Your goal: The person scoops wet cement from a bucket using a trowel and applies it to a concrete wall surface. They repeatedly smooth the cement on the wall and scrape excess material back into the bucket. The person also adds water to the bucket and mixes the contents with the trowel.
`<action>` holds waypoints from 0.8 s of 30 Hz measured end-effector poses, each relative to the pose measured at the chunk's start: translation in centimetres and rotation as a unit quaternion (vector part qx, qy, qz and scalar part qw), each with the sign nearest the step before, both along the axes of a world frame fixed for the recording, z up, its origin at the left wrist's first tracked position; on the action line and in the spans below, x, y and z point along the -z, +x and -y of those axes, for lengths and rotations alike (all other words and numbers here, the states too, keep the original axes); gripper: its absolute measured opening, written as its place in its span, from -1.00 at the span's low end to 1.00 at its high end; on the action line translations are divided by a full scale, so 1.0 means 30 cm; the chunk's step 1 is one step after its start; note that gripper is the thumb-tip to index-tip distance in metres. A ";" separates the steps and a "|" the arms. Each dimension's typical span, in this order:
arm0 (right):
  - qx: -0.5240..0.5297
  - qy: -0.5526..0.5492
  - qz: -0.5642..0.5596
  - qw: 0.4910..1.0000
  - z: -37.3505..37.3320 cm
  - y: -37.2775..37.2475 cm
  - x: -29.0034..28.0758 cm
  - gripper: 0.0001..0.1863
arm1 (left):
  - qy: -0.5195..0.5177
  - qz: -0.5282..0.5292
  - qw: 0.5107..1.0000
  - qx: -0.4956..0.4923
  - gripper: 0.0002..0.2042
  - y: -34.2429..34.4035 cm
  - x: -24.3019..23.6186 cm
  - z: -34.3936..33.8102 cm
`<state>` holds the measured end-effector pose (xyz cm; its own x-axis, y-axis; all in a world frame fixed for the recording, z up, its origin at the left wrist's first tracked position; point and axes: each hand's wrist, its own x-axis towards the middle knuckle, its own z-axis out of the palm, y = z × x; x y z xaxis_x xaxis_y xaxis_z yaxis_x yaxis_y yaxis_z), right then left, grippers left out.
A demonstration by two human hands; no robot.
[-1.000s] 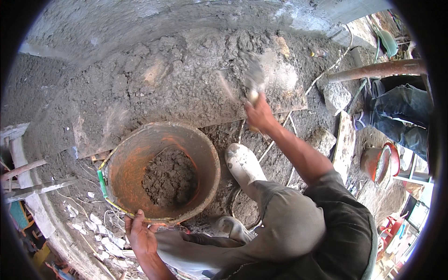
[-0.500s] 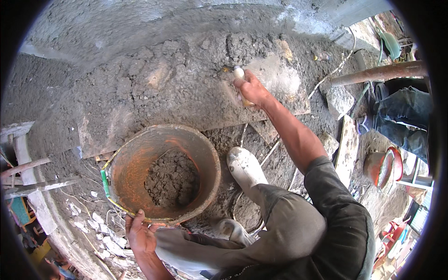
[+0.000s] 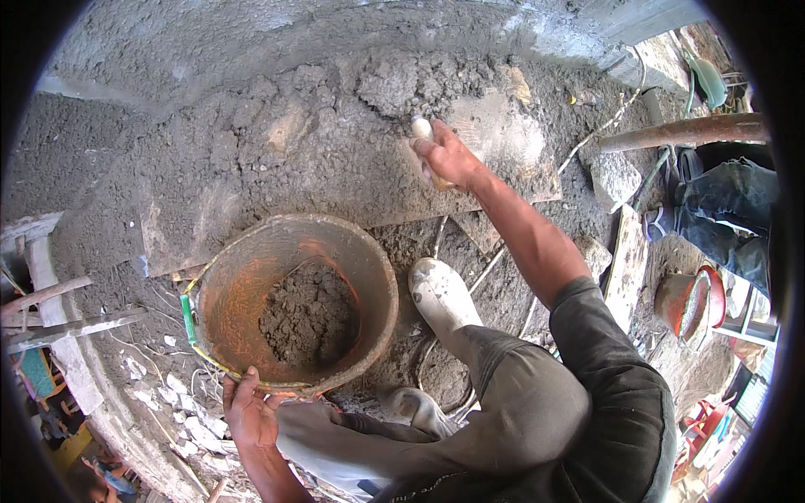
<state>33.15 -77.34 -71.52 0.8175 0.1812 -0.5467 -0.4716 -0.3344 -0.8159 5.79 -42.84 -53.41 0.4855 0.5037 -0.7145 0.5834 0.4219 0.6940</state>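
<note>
My left hand is closed on the near-left rim of a bucket, thumb over the edge. The bucket tilts toward me, its inside stained orange and crusted grey, with a heap of wet mortar at the bottom. A green grip sits on its wire handle. Farther off, my right hand is wrapped round the pale handle of a trowel. The trowel's blade cannot be made out; a lump of mortar lies just beyond the handle, on the mortar-covered board.
A grey plastered wall curves along the far side. White boots stand beside the bucket. To the right are a stone block, a wooden pole, another person's legs and a smaller bucket. Rubble lies at lower left.
My right hand has shifted slightly left with the trowel. A rounded lump of mortar now stands out beyond it. The bucket and my left hand have moved slightly up.
</note>
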 end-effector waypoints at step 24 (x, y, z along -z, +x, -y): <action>-0.521 -0.170 0.150 0.823 -0.078 -0.341 -0.424 -0.70 | 0.007 0.003 1.000 -0.028 -0.72 -0.013 0.013 0.001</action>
<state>22.92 -75.00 -58.80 0.4217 0.7474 -0.5134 0.4213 -0.6629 -0.6189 5.39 -42.87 -53.80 0.4608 0.5410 -0.7035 0.5540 0.4439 0.7043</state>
